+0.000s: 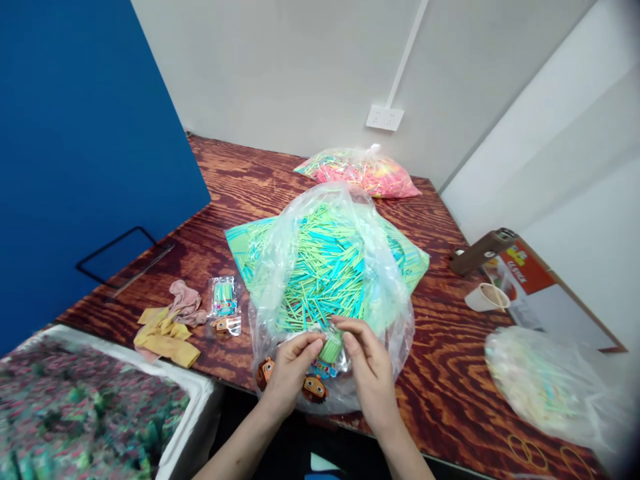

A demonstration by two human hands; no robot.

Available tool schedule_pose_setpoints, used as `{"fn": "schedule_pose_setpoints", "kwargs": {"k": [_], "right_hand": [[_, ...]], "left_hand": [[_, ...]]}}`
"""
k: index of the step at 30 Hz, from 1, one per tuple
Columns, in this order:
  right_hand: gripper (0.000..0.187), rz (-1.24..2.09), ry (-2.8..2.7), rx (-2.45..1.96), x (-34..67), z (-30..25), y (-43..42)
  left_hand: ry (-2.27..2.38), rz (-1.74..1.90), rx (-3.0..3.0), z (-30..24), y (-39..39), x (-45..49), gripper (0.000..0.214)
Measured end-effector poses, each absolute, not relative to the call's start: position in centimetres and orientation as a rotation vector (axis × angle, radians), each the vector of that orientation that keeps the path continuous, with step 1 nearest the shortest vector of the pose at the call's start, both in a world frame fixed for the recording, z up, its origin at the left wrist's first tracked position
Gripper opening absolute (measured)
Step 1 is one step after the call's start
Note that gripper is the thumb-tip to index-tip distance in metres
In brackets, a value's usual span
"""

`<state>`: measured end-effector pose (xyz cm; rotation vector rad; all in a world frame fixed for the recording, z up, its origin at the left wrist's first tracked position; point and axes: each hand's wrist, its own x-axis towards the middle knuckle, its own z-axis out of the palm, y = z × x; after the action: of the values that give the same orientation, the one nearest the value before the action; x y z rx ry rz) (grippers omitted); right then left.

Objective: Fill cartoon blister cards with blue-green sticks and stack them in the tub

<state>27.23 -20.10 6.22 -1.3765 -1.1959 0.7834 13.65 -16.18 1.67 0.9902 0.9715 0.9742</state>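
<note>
Between my two hands is a small transparent packet (pixel 331 348) with green sticks in it and a printed blue label at its lower part. My left hand (pixel 293 367) pinches its left edge between thumb and finger. On its right edge, the thumb and fingers of my right hand (pixel 369 360) are closed. Just beyond the hands lies a large open plastic bag (pixel 395 313), full of thin green and blue sticks (pixel 325 267). Brown cartoon-face pieces (pixel 315 387) show near my left hand, by the bag's front edge.
A finished-looking packet (pixel 225 297) and crumpled pink and yellow gloves (pixel 170 330) lie left. Behind is a tied bag of pink sticks (pixel 365 175). A paper cup (pixel 487 297), brown bottle (pixel 483 251), clipboard (pixel 545 300), another plastic bag (pixel 545 380) and rubber bands (pixel 527 452) are right.
</note>
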Motion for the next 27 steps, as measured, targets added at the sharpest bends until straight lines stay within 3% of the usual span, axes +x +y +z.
{"fn": "schedule_pose_setpoints", "kwargs": {"k": [10, 20, 24, 27], "right_hand": [[0.013, 0.601, -1.536, -1.469, 27.4, 6.7, -20.2], [0.018, 0.774, -1.472, -1.356, 26.3, 7.0, -20.8], [0.033, 0.916, -1.216, -1.314, 25.7, 6.5, -21.6], [0.024, 0.923, -1.182, -1.401, 26.2, 5.1, -22.1]], "left_hand": [[0.976, 0.978, 0.968, 2.6, -16.6, 12.9, 0.028], [0.711, 0.810, 1.023, 4.6, -16.7, 11.5, 0.031], [0.906, 0.863, 0.997, 5.1, -15.5, 8.9, 0.027], [1.115, 1.072, 0.932, 5.0, -12.7, 5.2, 0.033]]}}
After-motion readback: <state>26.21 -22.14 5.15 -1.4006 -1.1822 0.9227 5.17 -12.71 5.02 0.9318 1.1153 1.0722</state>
